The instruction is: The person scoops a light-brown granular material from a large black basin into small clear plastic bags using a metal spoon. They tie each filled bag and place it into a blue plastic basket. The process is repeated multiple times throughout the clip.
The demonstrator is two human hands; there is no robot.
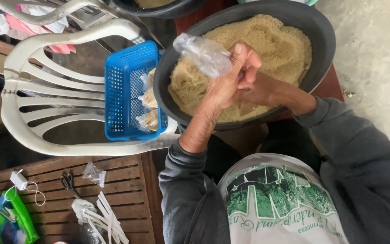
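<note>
Concrete floor; black basin of tan grain. Left hand pinches a thin, limp, slippery plastic bag at its neck; right hand closed alongside, contents unclear.

I read this as a household yard or porch used for small-scale food packing. At 10 o'clock stands a white plastic chair; at 8 o'clock, a slatted wooden bench. Bare concrete floor lies at 2 o'clock, laundry at 11 o'clock.
</note>
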